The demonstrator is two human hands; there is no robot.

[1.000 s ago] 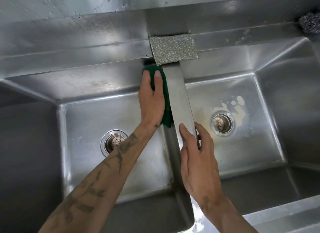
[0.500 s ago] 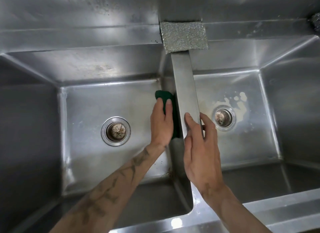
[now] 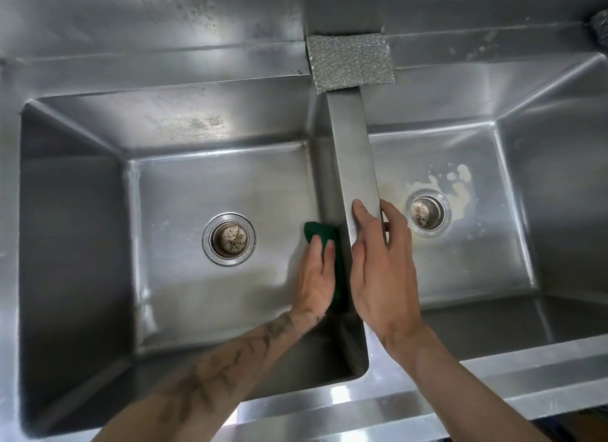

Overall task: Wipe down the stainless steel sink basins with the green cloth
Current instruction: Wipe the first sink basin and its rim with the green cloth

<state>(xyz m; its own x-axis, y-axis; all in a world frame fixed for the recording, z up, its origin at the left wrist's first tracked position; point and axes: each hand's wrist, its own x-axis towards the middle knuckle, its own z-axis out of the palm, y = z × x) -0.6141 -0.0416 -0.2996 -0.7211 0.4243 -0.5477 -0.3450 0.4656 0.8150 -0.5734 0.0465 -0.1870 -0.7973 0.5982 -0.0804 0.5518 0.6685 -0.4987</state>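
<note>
While I watch through the head view, my left hand [image 3: 316, 277] presses the green cloth [image 3: 315, 231] with flat fingers low against the left basin's [image 3: 197, 184] wall under the divider [image 3: 352, 145], which my right hand [image 3: 381, 277] grips, thumb on top. I judge the job midway: this basin looks mostly wiped, while the right basin [image 3: 460, 260] shows pale residue [image 3: 460, 184] by its drain, apparently untouched.

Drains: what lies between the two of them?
In the head view, the green cloth under the left hand, then the divider held by the right hand.
</note>
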